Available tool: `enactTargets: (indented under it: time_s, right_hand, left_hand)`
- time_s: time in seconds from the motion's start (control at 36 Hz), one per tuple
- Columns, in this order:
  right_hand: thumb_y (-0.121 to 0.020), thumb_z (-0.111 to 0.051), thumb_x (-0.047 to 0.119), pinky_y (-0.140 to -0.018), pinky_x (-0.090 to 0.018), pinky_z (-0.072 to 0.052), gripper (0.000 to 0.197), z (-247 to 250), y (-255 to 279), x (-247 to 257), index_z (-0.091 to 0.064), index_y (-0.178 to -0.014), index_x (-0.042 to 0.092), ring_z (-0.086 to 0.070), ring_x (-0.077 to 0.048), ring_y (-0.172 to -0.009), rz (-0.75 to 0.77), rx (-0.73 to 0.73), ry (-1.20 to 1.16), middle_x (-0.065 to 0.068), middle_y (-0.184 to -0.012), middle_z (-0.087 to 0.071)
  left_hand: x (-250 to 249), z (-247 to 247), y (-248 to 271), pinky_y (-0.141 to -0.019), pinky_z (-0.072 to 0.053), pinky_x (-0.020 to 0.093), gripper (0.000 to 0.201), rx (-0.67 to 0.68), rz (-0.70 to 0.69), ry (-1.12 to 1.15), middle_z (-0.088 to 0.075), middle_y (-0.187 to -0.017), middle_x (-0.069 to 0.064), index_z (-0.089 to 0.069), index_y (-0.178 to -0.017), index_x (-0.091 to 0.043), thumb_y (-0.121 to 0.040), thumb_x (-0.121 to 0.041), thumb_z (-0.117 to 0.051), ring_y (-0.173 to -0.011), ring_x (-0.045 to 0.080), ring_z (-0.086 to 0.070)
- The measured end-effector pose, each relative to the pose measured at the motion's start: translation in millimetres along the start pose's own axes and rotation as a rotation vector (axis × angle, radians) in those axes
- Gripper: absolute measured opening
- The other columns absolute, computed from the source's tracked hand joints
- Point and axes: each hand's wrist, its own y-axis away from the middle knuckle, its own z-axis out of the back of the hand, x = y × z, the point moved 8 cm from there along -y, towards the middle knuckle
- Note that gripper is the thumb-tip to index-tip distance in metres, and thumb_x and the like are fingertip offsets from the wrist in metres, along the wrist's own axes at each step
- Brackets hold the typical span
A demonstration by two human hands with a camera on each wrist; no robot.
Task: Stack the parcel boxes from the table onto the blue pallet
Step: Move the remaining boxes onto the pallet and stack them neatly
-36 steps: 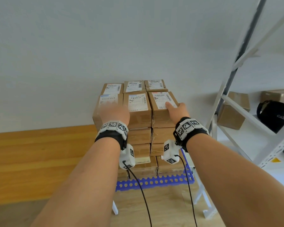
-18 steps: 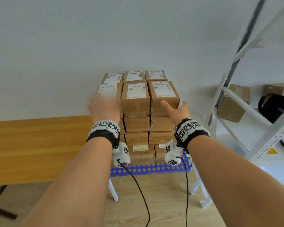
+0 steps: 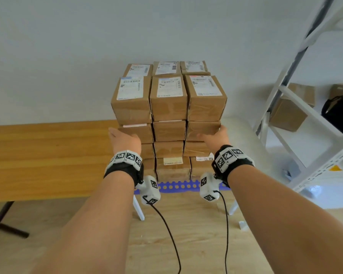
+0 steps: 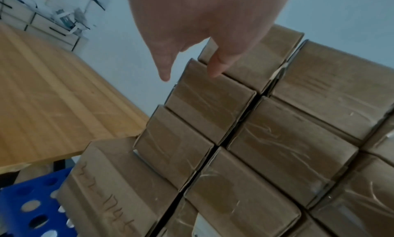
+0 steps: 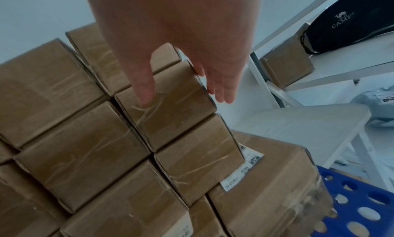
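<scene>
Several tiers of brown parcel boxes are stacked on the blue pallet; the top boxes show white labels. My left hand is open at the stack's left edge, level with the second tier. In the left wrist view the left hand has one fingertip by a box's upper edge; whether it touches I cannot tell. My right hand is open at the stack's right corner. In the right wrist view the right hand has its thumb on a box's front face and its fingers straight past that box's right side.
A long wooden table runs along the wall on the left, right beside the stack. On the right a white metal rack holds more boxes and a black bag. White legs show under the pallet, on the wood floor.
Both hands have come down from the top tier of boxes to the second tier at the stack's sides. More of the stack's front shows in the head view.
</scene>
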Motion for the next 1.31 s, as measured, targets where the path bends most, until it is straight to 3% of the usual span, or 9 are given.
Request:
enactTargets:
  time_s: [0.47,0.58,0.64,0.72,0.86,0.94,1.06,1.17,1.31]
  right_hand:
    - [-0.082,-0.071,0.022,-0.100,-0.043,-0.044,0.080,-10,-5,-5,-0.025,-0.147,0.013,-0.047,-0.033,-0.127,-0.011,-0.053,0.042,-0.010,-0.143,-0.041]
    - [-0.083,-0.070,0.021,-0.102,-0.040,-0.042,0.082,-9,-4,-6,-0.023,-0.149,0.013,-0.045,-0.031,-0.130,-0.003,-0.054,0.025,-0.010,-0.145,-0.040]
    - [-0.083,-0.070,0.021,-0.102,-0.040,-0.042,0.082,-10,-3,-8,-0.023,-0.150,0.013,-0.045,-0.031,-0.130,-0.005,-0.056,0.025,-0.010,-0.145,-0.040]
    - [-0.083,-0.069,0.023,-0.100,-0.040,-0.043,0.084,-11,-2,-18,-0.020,-0.151,0.013,-0.045,-0.031,-0.129,-0.028,-0.066,0.033,-0.010,-0.147,-0.038]
    - [-0.085,-0.065,0.017,-0.097,-0.038,-0.042,0.081,-14,-1,-42,-0.019,-0.151,0.010,-0.042,-0.031,-0.131,-0.093,-0.060,0.057,-0.013,-0.149,-0.035]
    - [-0.084,-0.067,0.019,-0.091,-0.039,-0.043,0.080,-17,-1,-58,-0.021,-0.150,0.013,-0.046,-0.031,-0.127,-0.131,-0.055,0.050,-0.011,-0.145,-0.039]
    - [-0.083,-0.070,0.024,-0.087,-0.034,-0.041,0.066,-25,1,-71,-0.036,-0.139,0.014,-0.051,-0.021,-0.106,-0.132,-0.045,0.043,0.001,-0.117,-0.051]
    - [-0.066,-0.074,0.033,-0.092,-0.039,-0.051,0.082,-42,-4,-73,-0.038,-0.140,0.026,-0.061,-0.021,-0.108,-0.128,-0.033,0.007,0.005,-0.121,-0.061]
    - [-0.070,-0.071,0.026,-0.096,-0.041,-0.048,0.084,-43,-3,-69,-0.032,-0.144,0.020,-0.055,-0.027,-0.118,-0.146,-0.062,-0.006,-0.004,-0.134,-0.053]
  left_hand:
    - [3,-14,0,-0.096,-0.043,0.042,0.069,0.053,-0.014,-0.070,-0.032,-0.152,0.015,-0.003,-0.154,-0.010,-0.099,-0.021,-0.043,-0.126,0.037,-0.048]
    - [6,-15,-3,-0.083,-0.047,0.039,0.071,0.052,-0.035,-0.080,-0.035,-0.150,0.014,0.001,-0.154,-0.014,-0.098,-0.019,-0.042,-0.118,0.035,-0.054]
    - [8,-16,-2,-0.075,-0.044,0.035,0.071,0.049,-0.046,-0.066,-0.032,-0.152,0.014,0.001,-0.154,-0.015,-0.098,-0.017,-0.041,-0.115,0.033,-0.056]
    - [13,-20,1,-0.084,-0.044,0.036,0.070,0.058,-0.047,-0.050,-0.026,-0.155,0.012,-0.001,-0.154,-0.012,-0.098,-0.015,-0.042,-0.123,0.033,-0.050]
    - [35,-32,-2,-0.072,-0.041,0.031,0.071,0.104,0.016,-0.063,-0.016,-0.159,0.008,0.000,-0.154,-0.012,-0.096,-0.010,-0.041,-0.114,0.033,-0.055]
    - [50,-40,-8,-0.082,-0.046,0.038,0.070,0.120,0.082,-0.058,-0.019,-0.158,0.011,0.001,-0.154,-0.010,-0.098,-0.013,-0.041,-0.113,0.036,-0.055]
    - [63,-49,-14,-0.094,-0.047,0.044,0.066,0.146,0.125,-0.035,-0.039,-0.147,0.016,-0.011,-0.152,-0.010,-0.094,-0.014,-0.043,-0.116,0.039,-0.054]
    - [62,-55,-14,-0.081,-0.047,0.039,0.058,0.159,0.092,-0.026,-0.047,-0.141,0.015,-0.022,-0.147,-0.010,-0.093,-0.013,-0.044,-0.111,0.036,-0.057]
    - [61,-54,-14,-0.087,-0.048,0.042,0.058,0.129,0.093,-0.041,-0.044,-0.143,0.015,-0.023,-0.148,-0.010,-0.095,-0.020,-0.046,-0.115,0.037,-0.056]
